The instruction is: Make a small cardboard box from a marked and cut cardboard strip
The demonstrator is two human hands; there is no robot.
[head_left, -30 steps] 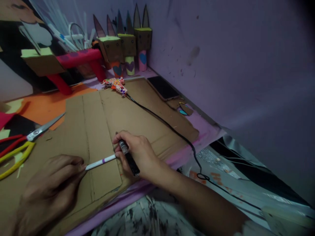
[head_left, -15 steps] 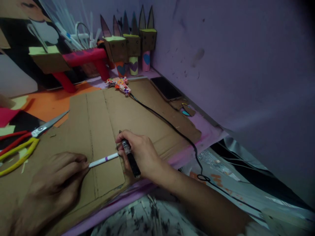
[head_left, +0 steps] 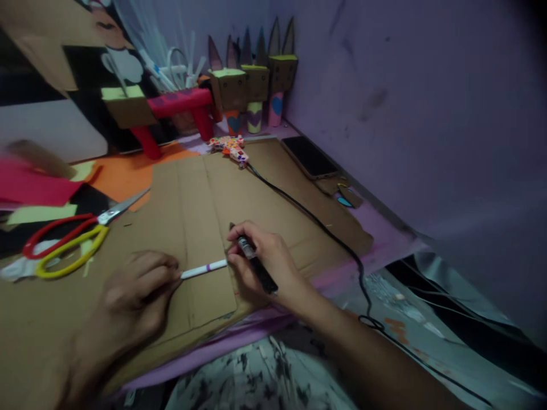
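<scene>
A thin white stick with a purple band (head_left: 208, 267) lies across the brown cardboard (head_left: 200, 205), which bears drawn lines. My left hand (head_left: 139, 293) pinches the stick's left end between closed fingers. At the stick's right end, the fingertips of my right hand (head_left: 267, 256) touch or nearly touch it. My right hand is closed around a black marker (head_left: 256, 265), tilted with one end up by the fingertips and the other toward the wrist.
Scissors with red and yellow handles (head_left: 100, 228) lie at left. A patterned glue gun (head_left: 231, 149) trails a black cable (head_left: 316, 219) over the cardboard. A phone (head_left: 310, 156) lies by the wall. Box-headed figures with pointed ears (head_left: 233, 91) stand behind.
The whole view has shifted, so the things appear farther right. Both hands keep their hold, and the stick lies a little flatter in the picture.
</scene>
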